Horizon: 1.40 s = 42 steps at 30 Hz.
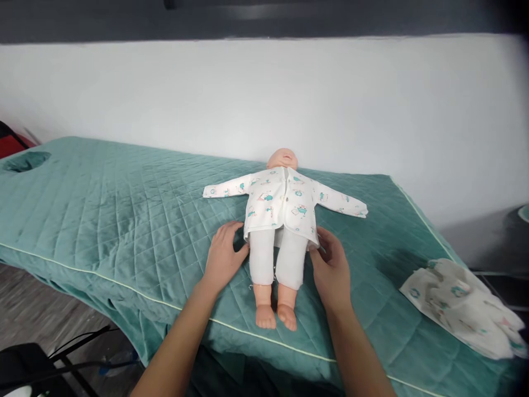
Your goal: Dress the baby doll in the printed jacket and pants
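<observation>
Between the hands (225,253) (334,273) lie the doll's legs (262,259).

doll head (282,159): smooth plastic | jacket (268,199): matt cloth | bedspread (157,215): quilted, velvety cloth | wall (264,99): smooth

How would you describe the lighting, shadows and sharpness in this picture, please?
Head view: soft, fairly even light on the white wall; head view: a dark shadow on the green cover, left of the crumpled printed cloth; head view: the dressed doll looks crisper than that cloth, and the top right corner darkens.
</observation>
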Each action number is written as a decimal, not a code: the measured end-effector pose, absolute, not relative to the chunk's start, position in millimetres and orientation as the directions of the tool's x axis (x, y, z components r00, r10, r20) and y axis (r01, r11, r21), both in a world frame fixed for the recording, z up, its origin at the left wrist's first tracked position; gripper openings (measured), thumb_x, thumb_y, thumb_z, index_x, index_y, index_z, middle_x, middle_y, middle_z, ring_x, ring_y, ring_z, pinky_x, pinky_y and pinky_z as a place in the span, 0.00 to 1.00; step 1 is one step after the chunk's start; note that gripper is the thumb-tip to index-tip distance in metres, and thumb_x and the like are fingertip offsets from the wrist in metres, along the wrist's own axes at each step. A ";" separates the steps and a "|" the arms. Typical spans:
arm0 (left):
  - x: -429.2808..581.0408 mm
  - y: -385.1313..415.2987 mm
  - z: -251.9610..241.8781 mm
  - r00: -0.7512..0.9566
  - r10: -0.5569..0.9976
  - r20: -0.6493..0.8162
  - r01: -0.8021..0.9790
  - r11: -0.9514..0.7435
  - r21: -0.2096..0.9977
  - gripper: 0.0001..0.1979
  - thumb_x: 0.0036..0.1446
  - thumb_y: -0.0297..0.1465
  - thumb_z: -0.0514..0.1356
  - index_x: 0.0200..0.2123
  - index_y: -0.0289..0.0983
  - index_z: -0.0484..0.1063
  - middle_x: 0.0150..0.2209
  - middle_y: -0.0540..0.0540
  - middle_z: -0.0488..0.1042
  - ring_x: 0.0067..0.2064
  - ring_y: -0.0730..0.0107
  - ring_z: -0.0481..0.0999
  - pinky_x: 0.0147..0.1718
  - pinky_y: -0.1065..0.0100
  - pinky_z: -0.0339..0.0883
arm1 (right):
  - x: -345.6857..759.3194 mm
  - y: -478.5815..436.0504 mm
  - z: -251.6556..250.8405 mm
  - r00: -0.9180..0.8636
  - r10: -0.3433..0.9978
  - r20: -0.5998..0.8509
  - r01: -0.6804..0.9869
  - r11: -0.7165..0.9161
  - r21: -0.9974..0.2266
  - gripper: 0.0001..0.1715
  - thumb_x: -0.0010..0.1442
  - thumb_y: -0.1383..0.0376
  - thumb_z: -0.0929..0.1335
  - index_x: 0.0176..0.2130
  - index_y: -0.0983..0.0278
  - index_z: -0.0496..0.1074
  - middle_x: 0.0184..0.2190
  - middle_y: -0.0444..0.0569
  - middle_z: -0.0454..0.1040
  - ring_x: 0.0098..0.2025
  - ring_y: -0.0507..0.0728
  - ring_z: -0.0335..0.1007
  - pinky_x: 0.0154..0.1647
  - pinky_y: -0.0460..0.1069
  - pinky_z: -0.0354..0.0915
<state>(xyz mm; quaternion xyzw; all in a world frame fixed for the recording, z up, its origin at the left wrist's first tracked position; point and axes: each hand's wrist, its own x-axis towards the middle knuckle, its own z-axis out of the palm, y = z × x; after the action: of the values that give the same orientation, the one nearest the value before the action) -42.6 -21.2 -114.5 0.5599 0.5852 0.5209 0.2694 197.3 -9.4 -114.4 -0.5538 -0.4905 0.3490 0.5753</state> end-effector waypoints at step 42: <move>-13.1 6.9 -112.5 -0.254 0.738 0.625 0.516 -0.443 0.733 0.04 0.63 0.27 0.59 0.38 0.38 0.74 0.34 0.50 0.71 0.38 0.68 0.71 0.40 0.66 0.64 | 196.0 -5.7 -112.5 0.420 0.867 0.268 0.272 0.161 -0.949 0.09 0.62 0.60 0.67 0.41 0.62 0.72 0.39 0.48 0.76 0.43 0.58 0.71 0.48 0.55 0.66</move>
<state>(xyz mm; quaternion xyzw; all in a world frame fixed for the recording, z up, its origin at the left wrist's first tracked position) -13.1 6.9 -112.5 0.6037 0.5194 0.5976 0.0929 196.0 -5.7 -112.5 -0.5973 -0.4768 0.2504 0.5943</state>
